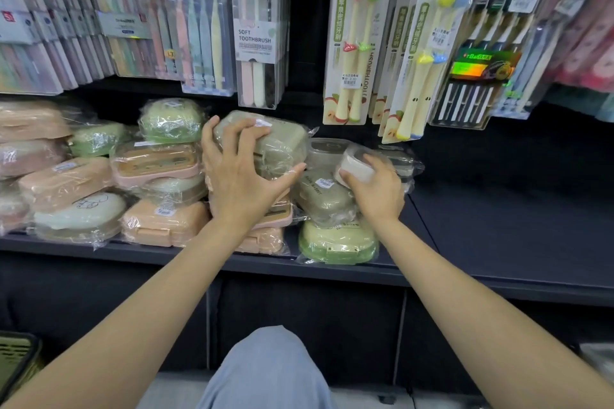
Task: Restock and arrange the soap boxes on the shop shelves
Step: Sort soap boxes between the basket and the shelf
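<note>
— Under the left hand (244, 173), fingers spread and gripping, sits the top green soap box (265, 139) of a stack.

— Right hand (375, 189) holds a white box (355, 163) beside it; next it likely needs a free spot.

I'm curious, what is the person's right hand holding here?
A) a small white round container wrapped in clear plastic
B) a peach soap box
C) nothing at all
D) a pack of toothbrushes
A: the right hand curls its fingers round a small white round container in clear plastic wrap, while the left hand grips the grey-green plastic-wrapped soap box atop the middle stack.
</note>
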